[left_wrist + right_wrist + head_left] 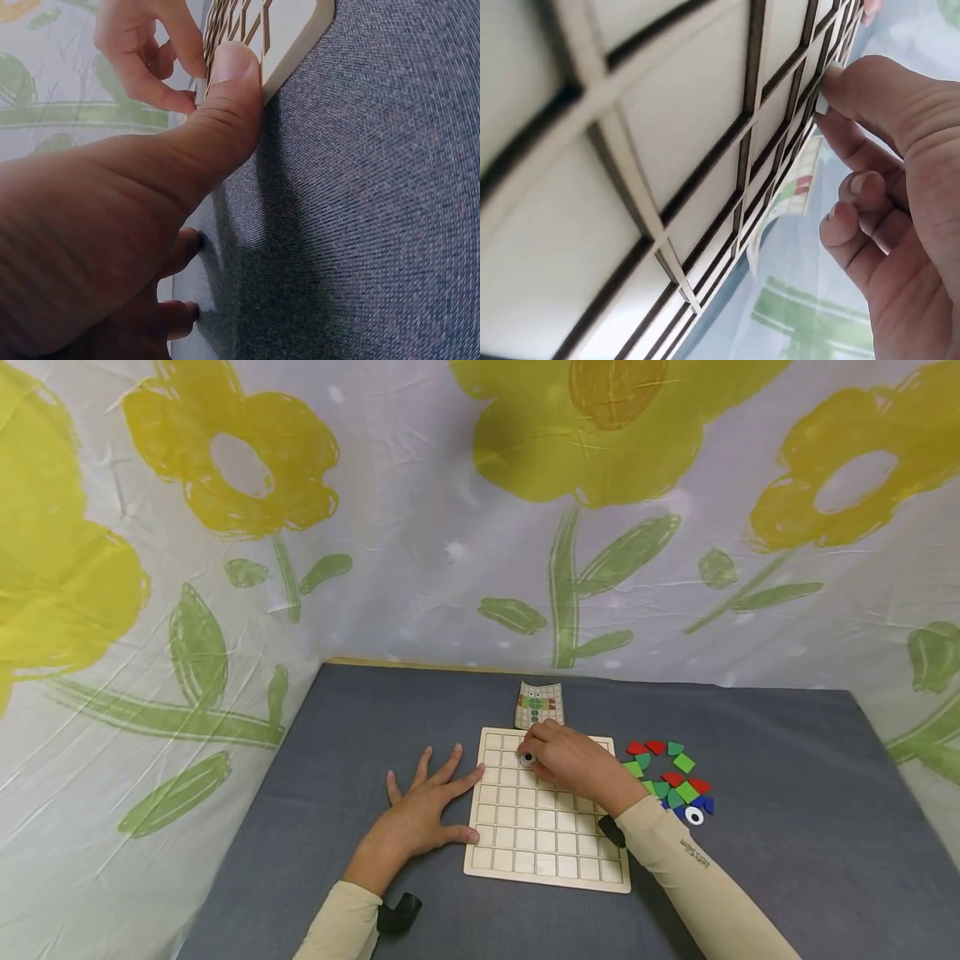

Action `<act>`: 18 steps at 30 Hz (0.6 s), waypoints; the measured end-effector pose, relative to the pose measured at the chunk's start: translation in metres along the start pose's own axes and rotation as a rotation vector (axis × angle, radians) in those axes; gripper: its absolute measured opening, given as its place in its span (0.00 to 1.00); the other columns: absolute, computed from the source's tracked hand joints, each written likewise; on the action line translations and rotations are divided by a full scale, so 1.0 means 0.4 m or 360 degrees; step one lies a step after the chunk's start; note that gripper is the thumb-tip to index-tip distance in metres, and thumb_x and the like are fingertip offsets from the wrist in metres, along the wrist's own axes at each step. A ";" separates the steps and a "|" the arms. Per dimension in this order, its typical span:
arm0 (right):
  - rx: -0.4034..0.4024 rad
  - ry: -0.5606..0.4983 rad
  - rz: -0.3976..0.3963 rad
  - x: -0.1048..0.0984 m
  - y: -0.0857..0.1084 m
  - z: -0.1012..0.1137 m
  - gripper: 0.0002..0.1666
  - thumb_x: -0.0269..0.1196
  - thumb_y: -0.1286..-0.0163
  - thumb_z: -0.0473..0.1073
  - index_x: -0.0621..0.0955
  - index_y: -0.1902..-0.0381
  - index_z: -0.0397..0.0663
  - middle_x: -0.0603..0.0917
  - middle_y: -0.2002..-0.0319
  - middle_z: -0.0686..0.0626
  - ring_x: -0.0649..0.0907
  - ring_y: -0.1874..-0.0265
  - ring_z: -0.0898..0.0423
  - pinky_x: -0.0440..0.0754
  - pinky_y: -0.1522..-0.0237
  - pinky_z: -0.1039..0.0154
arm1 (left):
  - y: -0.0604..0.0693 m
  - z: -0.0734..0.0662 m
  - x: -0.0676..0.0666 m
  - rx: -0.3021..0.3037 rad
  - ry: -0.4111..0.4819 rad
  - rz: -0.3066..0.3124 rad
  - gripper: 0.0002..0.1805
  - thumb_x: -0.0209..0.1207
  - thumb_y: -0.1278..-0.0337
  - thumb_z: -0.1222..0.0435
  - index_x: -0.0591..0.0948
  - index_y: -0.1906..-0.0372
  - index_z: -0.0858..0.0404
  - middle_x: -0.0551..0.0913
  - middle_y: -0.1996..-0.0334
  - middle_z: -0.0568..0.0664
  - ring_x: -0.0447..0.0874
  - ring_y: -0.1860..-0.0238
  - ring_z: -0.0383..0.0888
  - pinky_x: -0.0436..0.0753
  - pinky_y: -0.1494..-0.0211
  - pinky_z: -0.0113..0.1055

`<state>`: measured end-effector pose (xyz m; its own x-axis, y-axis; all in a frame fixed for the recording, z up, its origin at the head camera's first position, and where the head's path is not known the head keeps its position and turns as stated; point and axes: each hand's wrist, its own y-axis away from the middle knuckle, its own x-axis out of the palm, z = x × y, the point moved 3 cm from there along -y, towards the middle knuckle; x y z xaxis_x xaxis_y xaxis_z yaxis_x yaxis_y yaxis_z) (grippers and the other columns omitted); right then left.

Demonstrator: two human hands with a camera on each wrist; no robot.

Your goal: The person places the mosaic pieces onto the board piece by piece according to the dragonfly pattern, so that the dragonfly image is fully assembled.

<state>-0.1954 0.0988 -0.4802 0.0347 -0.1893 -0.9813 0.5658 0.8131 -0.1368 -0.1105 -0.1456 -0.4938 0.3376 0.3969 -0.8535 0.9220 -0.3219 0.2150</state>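
A pale wooden grid board point(525, 839) lies on the table, its square cells edged by raised strips. In the head view my right hand point(566, 760) pinches a white round eye piece point(527, 760) with a dark centre over an upper cell. The right wrist view shows this white piece point(823, 101) edge-on between thumb and finger, at the board's surface; whether it touches the cell I cannot tell. My left hand point(423, 810) is spread at the board's left side, with its thumb point(232, 71) on the board's edge and the other fingers reaching over the cloth.
A pattern card point(538, 702) with a coloured figure stands behind the board. Right of the board lie several red, green and blue pieces point(684, 763) and another white ring piece point(694, 816). Dark grey cloth point(780, 793) covers the table, and a flowered curtain point(405, 568) hangs behind.
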 end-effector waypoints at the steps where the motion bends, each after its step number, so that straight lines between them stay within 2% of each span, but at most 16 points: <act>1: 0.0000 0.0000 -0.0001 0.000 0.000 0.000 0.13 0.73 0.28 0.39 0.89 0.47 0.48 0.85 0.49 0.50 0.83 0.50 0.53 0.85 0.47 0.59 | 0.000 0.000 0.000 0.0000 -0.0003 -0.0001 0.54 0.74 0.53 0.39 0.65 0.18 0.36 0.49 0.14 0.49 0.32 0.15 0.67 0.34 0.32 0.87; 12: 0.0027 -0.0028 -0.0012 -0.005 0.007 0.001 0.15 0.74 0.30 0.40 0.89 0.46 0.48 0.86 0.48 0.50 0.84 0.49 0.53 0.85 0.45 0.57 | -0.001 -0.004 0.000 -0.0007 -0.0022 0.0009 0.54 0.75 0.53 0.39 0.65 0.18 0.36 0.49 0.14 0.48 0.32 0.15 0.67 0.34 0.32 0.87; 18: 0.0036 -0.0053 -0.0038 -0.026 0.020 0.011 0.19 0.75 0.31 0.40 0.88 0.43 0.47 0.85 0.49 0.50 0.84 0.49 0.53 0.86 0.46 0.58 | 0.003 -0.002 -0.001 -0.0010 -0.0019 0.0007 0.54 0.74 0.52 0.39 0.64 0.17 0.36 0.48 0.13 0.48 0.31 0.15 0.67 0.33 0.32 0.87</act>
<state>-0.1876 0.1048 -0.4706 0.0478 -0.2271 -0.9727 0.5853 0.7955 -0.1569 -0.1095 -0.1454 -0.4930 0.3394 0.3852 -0.8582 0.9218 -0.3179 0.2219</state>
